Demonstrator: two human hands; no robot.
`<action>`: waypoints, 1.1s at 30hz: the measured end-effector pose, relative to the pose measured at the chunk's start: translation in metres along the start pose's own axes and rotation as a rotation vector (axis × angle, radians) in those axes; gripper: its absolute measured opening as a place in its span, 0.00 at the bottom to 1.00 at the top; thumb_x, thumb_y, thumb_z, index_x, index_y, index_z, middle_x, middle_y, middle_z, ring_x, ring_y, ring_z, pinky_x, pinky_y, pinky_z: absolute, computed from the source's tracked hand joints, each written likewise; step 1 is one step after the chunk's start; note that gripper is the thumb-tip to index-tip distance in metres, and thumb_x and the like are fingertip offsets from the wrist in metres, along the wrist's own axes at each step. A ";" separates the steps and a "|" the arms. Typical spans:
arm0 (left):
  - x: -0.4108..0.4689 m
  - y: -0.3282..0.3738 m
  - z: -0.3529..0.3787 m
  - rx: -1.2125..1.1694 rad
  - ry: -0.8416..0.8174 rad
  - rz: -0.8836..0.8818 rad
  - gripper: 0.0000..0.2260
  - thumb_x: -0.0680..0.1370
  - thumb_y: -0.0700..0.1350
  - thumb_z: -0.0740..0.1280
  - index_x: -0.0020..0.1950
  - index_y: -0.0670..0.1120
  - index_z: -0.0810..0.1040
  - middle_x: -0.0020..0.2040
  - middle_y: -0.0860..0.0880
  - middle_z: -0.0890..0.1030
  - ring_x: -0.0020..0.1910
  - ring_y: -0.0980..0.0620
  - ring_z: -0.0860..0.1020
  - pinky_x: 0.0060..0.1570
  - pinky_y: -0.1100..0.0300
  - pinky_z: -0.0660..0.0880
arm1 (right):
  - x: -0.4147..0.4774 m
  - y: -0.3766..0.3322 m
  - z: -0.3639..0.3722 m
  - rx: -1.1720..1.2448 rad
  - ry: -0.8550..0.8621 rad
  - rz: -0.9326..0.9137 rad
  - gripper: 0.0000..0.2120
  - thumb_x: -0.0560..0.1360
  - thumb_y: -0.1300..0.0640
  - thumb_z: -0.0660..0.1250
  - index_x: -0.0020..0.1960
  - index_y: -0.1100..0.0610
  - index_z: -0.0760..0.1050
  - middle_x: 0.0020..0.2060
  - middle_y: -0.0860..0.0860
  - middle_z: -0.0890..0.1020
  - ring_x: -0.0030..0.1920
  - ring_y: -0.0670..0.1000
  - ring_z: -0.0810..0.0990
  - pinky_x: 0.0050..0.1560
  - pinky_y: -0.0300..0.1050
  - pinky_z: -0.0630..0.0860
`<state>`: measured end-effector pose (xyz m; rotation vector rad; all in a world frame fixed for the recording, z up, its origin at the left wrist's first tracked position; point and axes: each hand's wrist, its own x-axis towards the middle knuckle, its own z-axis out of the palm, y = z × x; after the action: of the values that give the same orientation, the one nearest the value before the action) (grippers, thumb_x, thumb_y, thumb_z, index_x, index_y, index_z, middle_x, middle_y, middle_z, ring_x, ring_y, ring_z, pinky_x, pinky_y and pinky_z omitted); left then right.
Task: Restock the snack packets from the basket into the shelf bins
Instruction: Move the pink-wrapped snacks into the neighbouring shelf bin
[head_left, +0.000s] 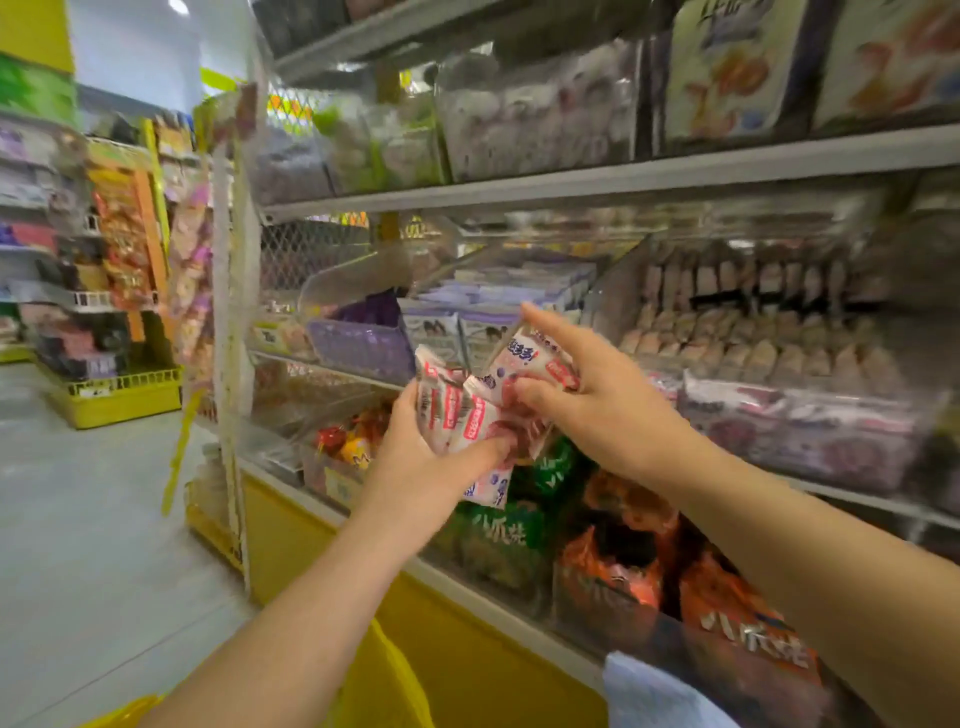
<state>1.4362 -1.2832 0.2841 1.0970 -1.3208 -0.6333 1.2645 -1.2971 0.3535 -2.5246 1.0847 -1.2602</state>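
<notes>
My left hand (415, 462) grips a fanned bunch of small white-and-pink snack packets (457, 415) in front of the shelf. My right hand (597, 395) pinches one packet (524, 358) at the top of that bunch, index finger stretched up and to the left. Both hands hover before the clear shelf bins (363, 291) on the middle shelf, one with its lid raised. A yellow basket (384, 675) shows at the bottom edge, its contents hidden.
Clear bins of purple packets (358, 343) and beige wrapped snacks (753, 343) line the middle shelf. Green (509, 530) and orange bags (623, 566) fill the lower row above a yellow base. The aisle floor (104, 519) lies left, with further racks beyond.
</notes>
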 end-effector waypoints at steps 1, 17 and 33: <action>0.003 0.008 0.004 0.022 -0.018 0.008 0.46 0.57 0.63 0.78 0.71 0.59 0.62 0.59 0.65 0.76 0.54 0.68 0.75 0.54 0.65 0.71 | 0.006 0.003 -0.017 -0.042 0.025 0.019 0.31 0.76 0.52 0.66 0.75 0.43 0.58 0.68 0.51 0.70 0.64 0.50 0.72 0.65 0.40 0.66; 0.082 0.066 0.031 0.103 -0.108 0.148 0.46 0.67 0.58 0.76 0.76 0.58 0.52 0.71 0.62 0.64 0.65 0.63 0.65 0.60 0.63 0.61 | 0.130 0.120 -0.078 -0.929 -0.020 0.510 0.24 0.78 0.47 0.58 0.72 0.52 0.63 0.69 0.59 0.68 0.62 0.62 0.74 0.57 0.55 0.71; 0.116 0.069 0.035 0.099 -0.130 0.205 0.46 0.67 0.56 0.76 0.77 0.59 0.50 0.62 0.67 0.63 0.55 0.71 0.65 0.49 0.76 0.59 | 0.138 0.153 -0.094 -0.689 -0.112 0.207 0.17 0.76 0.53 0.67 0.63 0.56 0.70 0.64 0.57 0.68 0.55 0.58 0.75 0.56 0.49 0.74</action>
<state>1.4112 -1.3671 0.3926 0.9965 -1.5682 -0.4972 1.1658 -1.4801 0.4436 -2.7640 1.9555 -0.7612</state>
